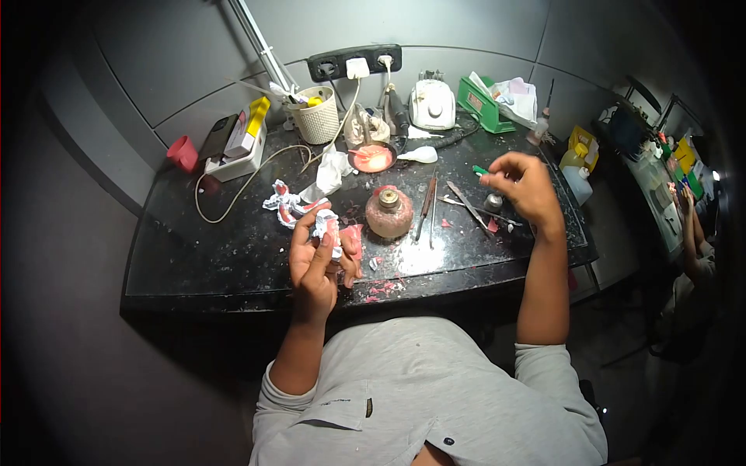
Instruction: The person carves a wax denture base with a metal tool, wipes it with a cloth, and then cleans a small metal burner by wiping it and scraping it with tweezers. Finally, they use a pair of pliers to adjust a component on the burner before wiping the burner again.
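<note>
My left hand (312, 260) is closed around a white plaster dental cast (328, 233) with pink wax on it, held up over the table's front edge. A sheet of pink wax (353, 239) shows beside its fingers. On the right, my right hand (524, 190) is raised with thumb and forefinger pinched at a small green object (479, 171), whose kind I cannot tell. Between my hands stands a round glass spirit lamp (388, 216) with a metal top. Thin metal carving tools (426, 208), a knife (466, 203) and a small metal cap (493, 203) lie nearer my right hand.
Another white and pink cast (289, 203) lies left of the lamp. Behind are a pan of pink wax (373, 157), a woven cup (317, 118), a white machine (432, 105) and a green bin (483, 109). Wax scraps (385, 289) litter the front. Another person's hands (688, 200) show far right.
</note>
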A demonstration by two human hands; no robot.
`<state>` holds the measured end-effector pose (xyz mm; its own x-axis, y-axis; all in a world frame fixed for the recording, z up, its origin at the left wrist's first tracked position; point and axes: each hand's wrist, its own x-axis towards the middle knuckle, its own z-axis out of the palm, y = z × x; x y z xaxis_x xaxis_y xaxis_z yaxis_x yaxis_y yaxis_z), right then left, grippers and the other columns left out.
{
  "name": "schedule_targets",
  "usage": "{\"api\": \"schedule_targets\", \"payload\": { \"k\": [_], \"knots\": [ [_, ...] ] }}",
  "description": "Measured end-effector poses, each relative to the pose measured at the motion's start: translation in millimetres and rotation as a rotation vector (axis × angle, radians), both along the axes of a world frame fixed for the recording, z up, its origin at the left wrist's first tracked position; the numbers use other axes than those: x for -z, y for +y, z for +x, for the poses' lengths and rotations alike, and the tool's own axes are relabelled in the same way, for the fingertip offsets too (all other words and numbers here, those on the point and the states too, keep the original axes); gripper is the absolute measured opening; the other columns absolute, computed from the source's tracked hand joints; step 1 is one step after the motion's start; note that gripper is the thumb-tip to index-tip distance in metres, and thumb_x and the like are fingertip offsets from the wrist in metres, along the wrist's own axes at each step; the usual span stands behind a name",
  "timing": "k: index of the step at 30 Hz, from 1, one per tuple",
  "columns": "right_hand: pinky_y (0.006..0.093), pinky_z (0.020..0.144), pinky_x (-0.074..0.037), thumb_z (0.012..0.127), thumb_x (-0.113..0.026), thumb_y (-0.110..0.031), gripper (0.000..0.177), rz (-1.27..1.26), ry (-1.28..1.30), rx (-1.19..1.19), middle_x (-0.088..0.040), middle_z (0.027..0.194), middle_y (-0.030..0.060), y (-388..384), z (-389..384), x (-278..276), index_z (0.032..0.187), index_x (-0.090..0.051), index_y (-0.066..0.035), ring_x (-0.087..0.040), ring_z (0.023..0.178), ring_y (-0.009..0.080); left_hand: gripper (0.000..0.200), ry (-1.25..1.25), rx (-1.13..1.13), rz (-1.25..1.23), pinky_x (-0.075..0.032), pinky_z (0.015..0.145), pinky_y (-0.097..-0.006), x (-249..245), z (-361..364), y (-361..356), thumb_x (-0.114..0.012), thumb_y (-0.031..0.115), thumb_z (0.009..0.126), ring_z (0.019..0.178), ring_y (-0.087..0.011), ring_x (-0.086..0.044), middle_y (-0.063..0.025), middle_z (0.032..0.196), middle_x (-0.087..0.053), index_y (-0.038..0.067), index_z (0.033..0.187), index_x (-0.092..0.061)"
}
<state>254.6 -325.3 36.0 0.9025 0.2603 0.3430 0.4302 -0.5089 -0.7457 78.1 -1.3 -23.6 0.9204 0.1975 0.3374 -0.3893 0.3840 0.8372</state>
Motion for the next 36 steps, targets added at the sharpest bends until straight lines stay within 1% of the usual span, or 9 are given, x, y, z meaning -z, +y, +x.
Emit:
{"api": "schedule_targets", "payload": {
  "k": [1,3,6,11,13,15,20,23,36],
  "knots": [
    [0.0294,0.064,-0.052,0.082,-0.092,-0.016,0.028,-0.142,0.005,0.022,-0.07,0.076,0.0053,2.6,-12.3,-0.6,0.092,-0.075,0.003,-0.066,0.073,0.0094,0.051,0.008,-0.002,0.035,-0.051,0.052,-0.0313,-2.9,1.2,2.3,-0.048,0.019,0.112,0.047,-0.0129,-0.05,-0.0159,0.09,-0.062,0.001,0.157,-0.033],
    [0.0348,0.069,-0.056,0.081,-0.093,-0.019,0.03,-0.157,0.353,0.039,-0.074,0.079,0.0107,12.6,-35.4,-7.2,0.092,-0.076,0.003,-0.073,0.077,0.0187,0.054,-0.032,-0.018,0.102,-0.051,0.052,-0.0305,-9.7,6.2,8.7,-0.048,0.022,0.113,0.048,-0.0122,-0.051,-0.0161,0.092,-0.063,0.001,0.159,-0.031],
    [0.042,0.076,-0.057,0.079,-0.093,-0.028,0.039,-0.419,0.05,0.045,-0.077,0.09,0.0192,22.0,-50.2,2.8,0.095,-0.076,0.004,-0.075,0.085,0.0352,0.063,-0.07,0.008,0.097,-0.053,0.052,-0.0297,-26.8,7.5,12.1,-0.053,0.026,0.112,0.048,-0.013,-0.053,-0.0181,0.093,-0.064,0.0,0.162,-0.026],
    [0.0428,0.076,-0.057,0.081,-0.091,-0.03,0.039,-0.471,-0.18,0.051,-0.077,0.089,0.0187,41.0,-60.4,11.9,0.092,-0.075,0.003,-0.074,0.084,0.0379,0.072,-0.102,0.109,0.09,-0.059,0.059,-0.0327,-40.2,-8.8,-2.4,-0.057,0.035,0.11,0.053,-0.0171,-0.062,-0.0203,0.093,-0.065,-0.001,0.161,-0.023],
    [0.0438,0.073,-0.056,0.081,-0.091,-0.03,0.039,-0.244,0.024,-0.134,-0.076,0.085,0.0188,58.1,-71.8,10.3,0.093,-0.075,0.003,-0.074,0.08,0.0376,0.077,-0.13,0.205,0.066,-0.06,0.059,-0.0337,-38.0,-16.9,-11.1,-0.06,0.039,0.108,0.054,-0.0193,-0.065,-0.022,0.094,-0.066,-0.002,0.159,-0.02],
    [0.0439,0.073,-0.057,0.081,-0.091,-0.029,0.038,-0.326,0.139,-0.186,-0.075,0.084,0.021,72.0,-81.0,11.6,0.092,-0.074,0.003,-0.075,0.077,0.0367,0.088,-0.105,0.23,0.082,-0.06,0.06,-0.0327,-35.5,-26.8,-18.6,-0.065,0.047,0.103,0.056,-0.0206,-0.067,-0.0229,0.094,-0.067,-0.002,0.157,-0.016],
    [0.047,0.08,-0.058,0.086,-0.073,-0.006,0.012,-0.302,0.0,-0.033,-0.075,0.084,0.0226,74.2,-80.3,27.7,0.091,-0.074,0.004,-0.075,0.083,0.0408,0.099,-0.019,0.321,0.057,-0.058,0.057,-0.0299,-44.8,-51.3,-23.5,-0.073,0.053,0.095,0.068,-0.0218,-0.07,-0.0223,0.093,-0.068,0.001,0.158,-0.016],
    [0.0497,0.083,-0.058,0.085,-0.074,-0.01,0.014,-0.464,-0.03,0.099,-0.075,0.088,0.0235,66.9,-78.2,26.5,0.089,-0.074,0.003,-0.074,0.087,0.0421,0.1,-0.003,0.341,0.038,-0.057,0.057,-0.0292,-50.7,-59.2,-23.7,-0.075,0.052,0.094,0.071,-0.0218,-0.07,-0.0214,0.093,-0.068,0.002,0.159,-0.017],
    [0.0541,0.081,-0.055,0.088,-0.069,-0.006,0.009,-0.6,-0.111,0.178,-0.071,0.089,0.0249,58.5,-75.0,33.7,0.088,-0.07,0.003,-0.07,0.085,0.0458,0.104,0.018,0.438,0.015,-0.054,0.057,-0.0274,-52.2,-66.8,-20.9,-0.07,0.059,0.095,0.073,-0.0195,-0.069,-0.0209,0.091,-0.068,-0.002,0.158,-0.016]
  ]
}}
